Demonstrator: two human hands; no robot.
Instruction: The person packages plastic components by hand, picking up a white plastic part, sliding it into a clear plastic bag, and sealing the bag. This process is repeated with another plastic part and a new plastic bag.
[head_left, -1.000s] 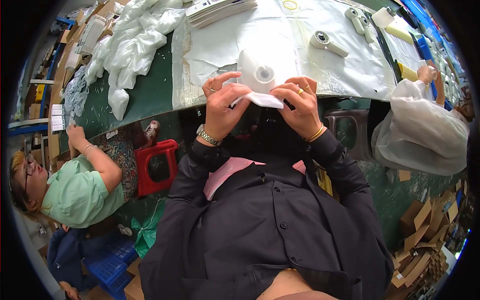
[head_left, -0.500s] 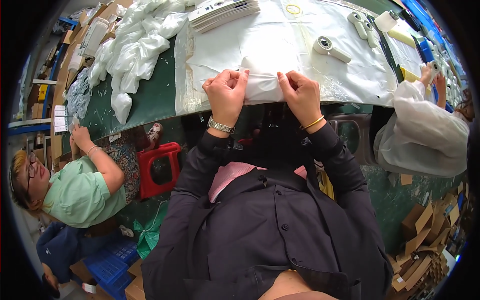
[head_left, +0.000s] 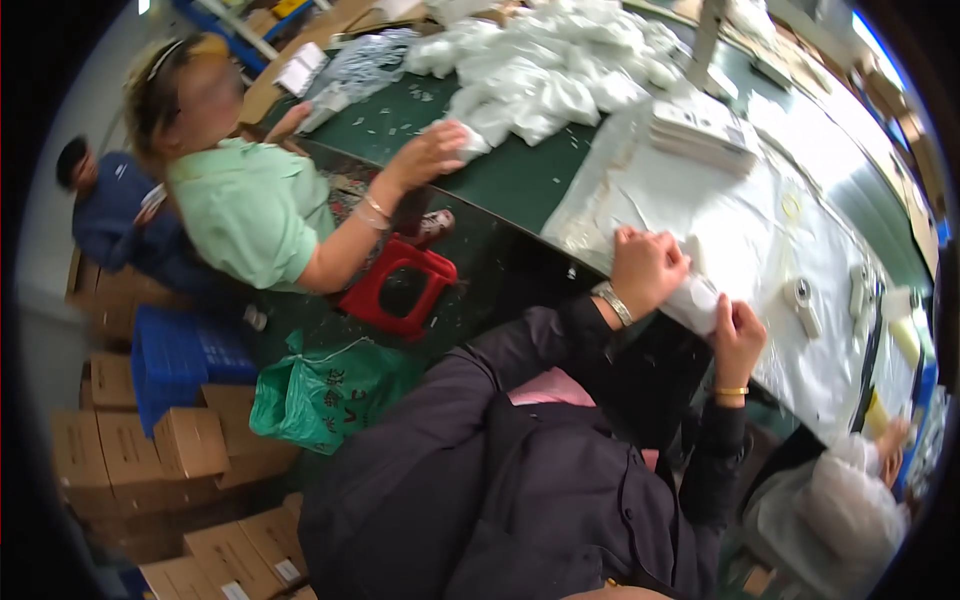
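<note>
At the front edge of the table, both my hands are closed on a thin white plastic bag (head_left: 692, 303). My left hand (head_left: 650, 266), with a metal watch at the wrist, pinches one side of it. My right hand (head_left: 738, 338), wearing a yellow bangle, grips the other side. A pale bulge shows at the bag's far end, its contents not distinguishable. Beyond my left hand lies a stack of flat white printed cartons (head_left: 703, 130). Right of my hands a white handle-shaped device with a round head (head_left: 802, 305) rests on the white sheet (head_left: 610, 205) covering the table.
A heap of white bagged items (head_left: 560, 75) covers the table's far left. At left a co-worker in green (head_left: 245, 205) reaches a hand toward a white bundle. A red stool (head_left: 405, 290), green bag (head_left: 325, 395) and cartons (head_left: 100, 445) stand on the floor. Another person (head_left: 830, 500) sits right.
My view has swung left, so the table and my hands appear farther right. Both hands keep hold of the bag. The green-clad co-worker's arm now extends to a white bundle at the heap's edge.
</note>
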